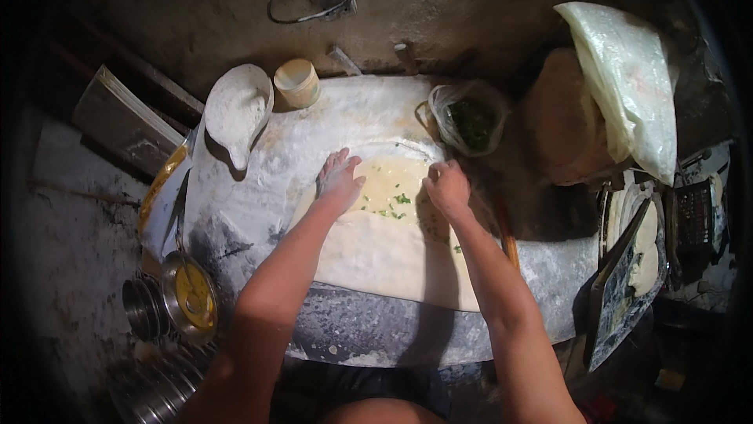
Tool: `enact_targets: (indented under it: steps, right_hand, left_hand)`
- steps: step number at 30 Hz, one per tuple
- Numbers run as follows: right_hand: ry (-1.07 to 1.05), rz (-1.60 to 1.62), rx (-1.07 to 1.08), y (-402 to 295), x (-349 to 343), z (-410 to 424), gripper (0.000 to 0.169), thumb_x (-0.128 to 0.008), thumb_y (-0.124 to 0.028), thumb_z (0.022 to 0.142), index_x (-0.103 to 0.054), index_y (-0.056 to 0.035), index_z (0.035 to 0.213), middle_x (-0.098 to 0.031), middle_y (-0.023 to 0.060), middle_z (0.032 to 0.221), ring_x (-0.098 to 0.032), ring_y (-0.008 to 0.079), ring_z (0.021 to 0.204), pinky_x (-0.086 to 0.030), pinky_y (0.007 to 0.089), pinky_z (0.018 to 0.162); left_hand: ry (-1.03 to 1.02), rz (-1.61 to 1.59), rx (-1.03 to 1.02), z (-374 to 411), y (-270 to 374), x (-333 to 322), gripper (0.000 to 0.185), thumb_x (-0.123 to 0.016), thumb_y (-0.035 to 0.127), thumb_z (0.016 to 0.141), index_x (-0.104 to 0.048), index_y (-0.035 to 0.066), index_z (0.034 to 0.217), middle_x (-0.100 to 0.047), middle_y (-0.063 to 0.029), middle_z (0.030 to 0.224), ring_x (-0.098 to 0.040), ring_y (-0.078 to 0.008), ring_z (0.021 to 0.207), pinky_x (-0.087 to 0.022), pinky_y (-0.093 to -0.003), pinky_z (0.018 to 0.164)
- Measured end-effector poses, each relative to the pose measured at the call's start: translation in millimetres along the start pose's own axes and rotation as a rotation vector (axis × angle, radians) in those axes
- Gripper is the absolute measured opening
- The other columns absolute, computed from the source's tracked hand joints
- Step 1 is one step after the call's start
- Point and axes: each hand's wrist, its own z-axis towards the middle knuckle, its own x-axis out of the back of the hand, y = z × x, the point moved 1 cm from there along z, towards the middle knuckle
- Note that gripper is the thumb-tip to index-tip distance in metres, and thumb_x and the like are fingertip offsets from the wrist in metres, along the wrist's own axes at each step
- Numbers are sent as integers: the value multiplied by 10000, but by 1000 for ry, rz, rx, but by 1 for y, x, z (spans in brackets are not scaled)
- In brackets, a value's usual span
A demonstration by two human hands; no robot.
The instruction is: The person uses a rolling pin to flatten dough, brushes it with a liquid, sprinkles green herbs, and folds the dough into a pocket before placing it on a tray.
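A wide sheet of dough point(376, 247) lies on the floured worktable, its near part folded over the oiled surface. Chopped green herbs point(402, 198) are scattered on the glossy, uncovered part. My left hand point(341, 180), dusted with flour, rests at the left side of the dough with its fingers apart. At the far right side of the sheet is my right hand point(448, 186), its fingers curled at the dough; whether they pinch its edge is hidden. A brown wooden stick point(509, 236) lies right of the dough, partly behind my right forearm.
A flour scoop point(235, 112) and a small tub point(297, 84) stand at the back left. A plastic bag of greens point(473, 121) sits at the back right. A metal bowl of yellow liquid point(194, 297) is at the left edge, a board with dough pieces point(626, 271) at the right.
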Motion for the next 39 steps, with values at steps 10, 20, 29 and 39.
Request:
enact_targets:
  steps: [10,20,29,39]
  right_hand:
    - [-354,282,358,5,25,-94,150,-591,6,647,-519,-64,758,-539,147,744,-541,347,742,-439,410,646]
    - [-77,29,469,-56,-12,-163,467,-621,-339,816,-508,-68,1179,-507,171,1243,-460,351,1170,-358,443,968]
    - [-247,-290,261,-31,-37,-188,724,-511,-501,854,-368,-17,1372,-277,197,1470,-215,343,1379,-129,527,1106]
    - [-428,574,44,-155,-80,-254,397,-588,-202,900,-536,-23,1251,-667,102,948,-626,161,873,-489,307,802]
  left_hand:
    - [-135,-279,-389,-82,-34,43,297,-617,35,726,-593,54,1021,-650,-127,964,-630,-282,906,-519,-352,783]
    - [-196,17,-446,-145,8,35,636,-574,385,809,-409,129,1369,-286,-98,1480,-194,-269,1393,-130,-472,1119]
    - [-229,26,-234,-174,-50,19,745,-481,537,857,-289,115,1440,-177,-141,1516,-103,-303,1414,-95,-496,1115]
    - [213,-681,-20,-306,-97,55,415,-627,162,844,-531,7,1217,-473,-175,1315,-413,-335,1258,-348,-407,1030]
